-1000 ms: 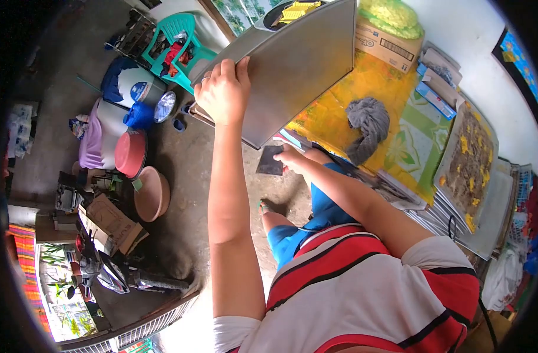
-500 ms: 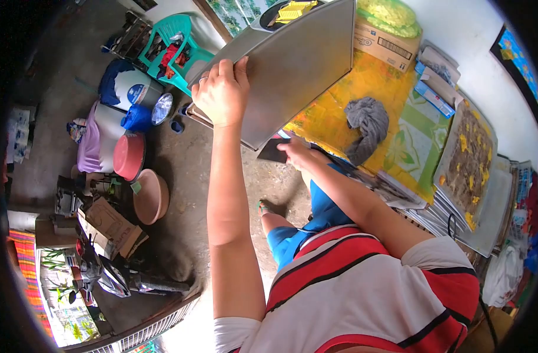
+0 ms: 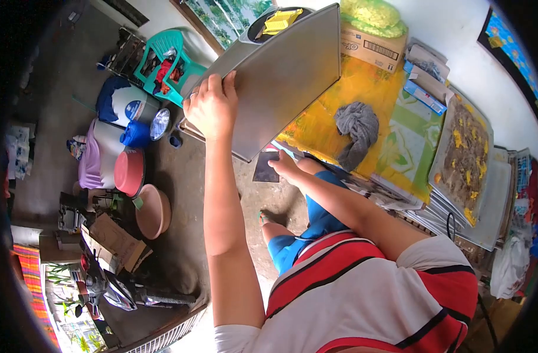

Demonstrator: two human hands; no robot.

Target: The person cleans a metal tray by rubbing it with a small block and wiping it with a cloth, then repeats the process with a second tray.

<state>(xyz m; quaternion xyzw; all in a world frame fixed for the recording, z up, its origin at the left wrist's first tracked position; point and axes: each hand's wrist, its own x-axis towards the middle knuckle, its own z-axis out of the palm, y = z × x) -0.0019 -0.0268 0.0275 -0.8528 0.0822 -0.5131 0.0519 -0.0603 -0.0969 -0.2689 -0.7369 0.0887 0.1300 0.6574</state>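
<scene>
A large grey metal tray stands tilted at the upper middle of the head view. My left hand is closed round its left edge, thumb on the face of the tray. Lower down, my right hand pinches a dark flat plate, held below the tray's lower corner and apart from it. A twisted grey cloth lies on the yellow-stained tabletop to the right of the tray. Behind the tray's upper edge, a yellow plastic item rests on a round dark surface.
Stacked trays, one with brown and yellow residue, lie at right. A cardboard box is at the back. On the left are a green chair, basins, a blue container, cardboard and a motorbike.
The view has shifted slightly. My left hand and the tray appear a little further left. My right hand has moved left and down, and more of the dark plate shows.
</scene>
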